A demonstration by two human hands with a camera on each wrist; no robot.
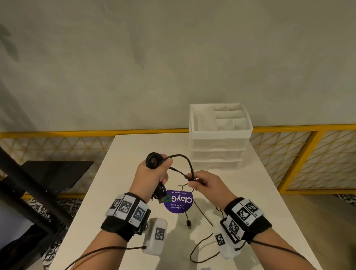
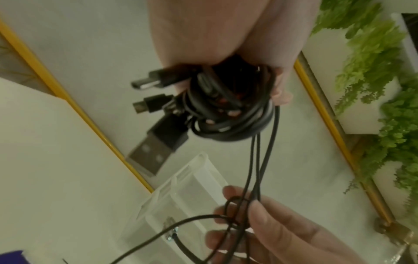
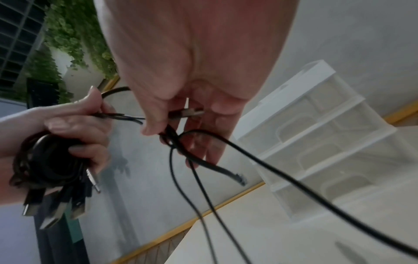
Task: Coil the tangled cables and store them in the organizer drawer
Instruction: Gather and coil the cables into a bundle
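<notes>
Black coiled cables (image 1: pixel 154 162) sit clenched in the left hand (image 1: pixel 151 174); the right hand (image 1: pixel 206 184) pinches crossed loose strands (image 1: pixel 189 171), and pulling could tighten a knot.

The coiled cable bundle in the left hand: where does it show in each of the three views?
Head: coiled cable bundle left of centre, gripped by the left hand.
Left wrist: upper centre, plugs sticking out left.
Right wrist: lower left, plugs hanging down.
Shared landmark: white drawer organizer.

right hand (image 3: pixel 181 114) pinches black cable strands (image 3: pixel 196 171) | left hand (image 3: pixel 74 125) grips coil (image 3: pixel 47 164)
</notes>
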